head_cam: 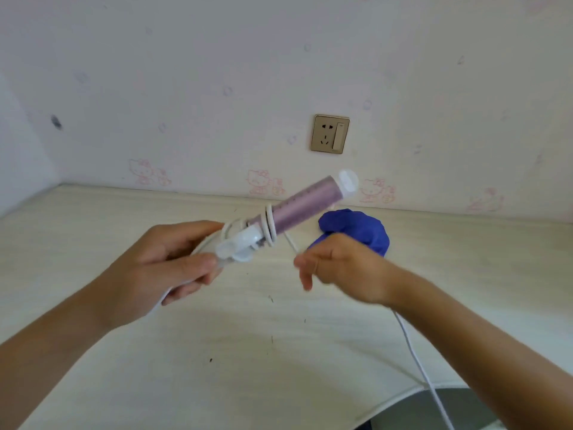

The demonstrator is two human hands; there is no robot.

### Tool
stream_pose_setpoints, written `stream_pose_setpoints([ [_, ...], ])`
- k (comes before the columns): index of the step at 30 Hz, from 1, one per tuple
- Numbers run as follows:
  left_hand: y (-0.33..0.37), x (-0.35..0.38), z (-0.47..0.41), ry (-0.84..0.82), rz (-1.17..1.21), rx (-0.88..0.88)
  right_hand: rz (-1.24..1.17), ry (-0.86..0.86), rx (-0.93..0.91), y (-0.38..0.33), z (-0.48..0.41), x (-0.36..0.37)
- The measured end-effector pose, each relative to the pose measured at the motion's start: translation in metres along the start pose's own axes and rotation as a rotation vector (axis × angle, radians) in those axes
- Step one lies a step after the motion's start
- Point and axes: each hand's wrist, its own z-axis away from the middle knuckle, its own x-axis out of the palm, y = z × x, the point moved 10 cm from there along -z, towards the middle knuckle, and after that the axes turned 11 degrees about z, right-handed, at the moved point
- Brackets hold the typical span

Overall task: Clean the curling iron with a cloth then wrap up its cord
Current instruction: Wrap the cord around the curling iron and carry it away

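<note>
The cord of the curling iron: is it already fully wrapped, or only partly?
Only partly. A few white cord loops circle the curling iron barrel; the rest runs through the right hand off the table's edge.

A pale wood-grain counter ran up to the wall, marked with a few small dark specks. A crumpled blue cloth lay on it near the back edge.

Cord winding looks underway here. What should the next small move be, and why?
Probably another loop: the right hand carries the cord around the barrel beside the existing coils, while the left hand steadies the curling iron. Only a few turns are on, and much cord trails off the table.
</note>
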Motion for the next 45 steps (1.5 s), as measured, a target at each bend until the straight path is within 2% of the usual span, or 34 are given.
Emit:
stream_pose_setpoints([
  [2, -0.008, -0.009, -0.004, 0.078, -0.183, -0.034, 0.113, -0.086, -0.057, -0.016, 0.014, 0.025],
  [4, -0.020, -0.007, -0.006, 0.032, -0.402, -0.105, 0.151, -0.098, -0.117, -0.033, 0.024, 0.026],
  [6, -0.035, -0.001, -0.003, -0.066, -0.517, -0.199, 0.154, -0.017, -0.160, -0.041, 0.022, 0.000],
  [8, -0.043, 0.012, 0.002, -0.203, -0.477, -0.239, 0.126, 0.084, -0.118, -0.029, 0.011, -0.030],
  [11, -0.039, 0.031, 0.009, -0.320, -0.154, -0.212, -0.039, 0.088, -0.009, 0.006, -0.003, -0.041],
  [13, -0.032, 0.027, 0.006, -0.261, 0.007, -0.147, -0.036, 0.068, 0.007, 0.022, -0.004, -0.029],
  [16, -0.034, 0.012, -0.003, -0.066, 0.077, -0.114, 0.118, -0.010, 0.074, 0.030, 0.005, 0.003],
  [19, -0.048, 0.008, -0.006, 0.078, -0.017, -0.175, 0.302, -0.156, 0.056, 0.013, 0.021, 0.034],
  [21, -0.052, 0.008, -0.009, 0.111, -0.138, -0.184, 0.317, -0.134, -0.042, -0.011, 0.027, 0.030],
  [23, -0.055, 0.012, -0.012, 0.044, -0.322, -0.221, 0.289, -0.049, -0.100, -0.024, 0.025, 0.003],
  [24, -0.059, 0.019, -0.011, -0.044, -0.367, -0.266, 0.259, -0.001, -0.096, -0.022, 0.021, -0.015],
  [26, -0.068, 0.042, -0.001, -0.271, -0.198, -0.362, 0.185, 0.058, -0.045, -0.006, 0.011, -0.042],
  [28, -0.065, 0.054, 0.003, -0.365, 0.080, -0.355, 0.087, 0.077, 0.015, 0.019, 0.005, -0.051],
  [30, -0.055, 0.044, -0.003, -0.265, 0.222, -0.251, 0.118, 0.107, 0.047, 0.036, 0.008, -0.044],
  [32, -0.051, 0.028, -0.010, -0.107, 0.248, -0.185, 0.206, 0.032, 0.101, 0.044, 0.018, -0.019],
  [34, -0.054, 0.019, -0.015, 0.019, 0.145, -0.186, 0.360, -0.077, 0.092, 0.037, 0.030, 0.007],
  [36, -0.056, 0.021, -0.018, 0.041, -0.039, -0.194, 0.442, -0.113, 0.022, 0.016, 0.037, 0.016],
  [39, -0.065, 0.041, -0.018, -0.155, -0.301, -0.264, 0.337, -0.093, -0.060, -0.006, 0.036, -0.004],
  [40, -0.070, 0.050, -0.014, -0.248, -0.269, -0.317, 0.247, -0.088, -0.051, -0.005, 0.032, -0.014],
  [42, -0.075, 0.065, -0.006, -0.370, -0.050, -0.386, 0.051, -0.041, -0.013, 0.005, 0.024, -0.032],
  [45, -0.066, 0.075, -0.006, -0.343, 0.238, -0.266, -0.194, 0.178, 0.035, 0.035, 0.024, -0.054],
])
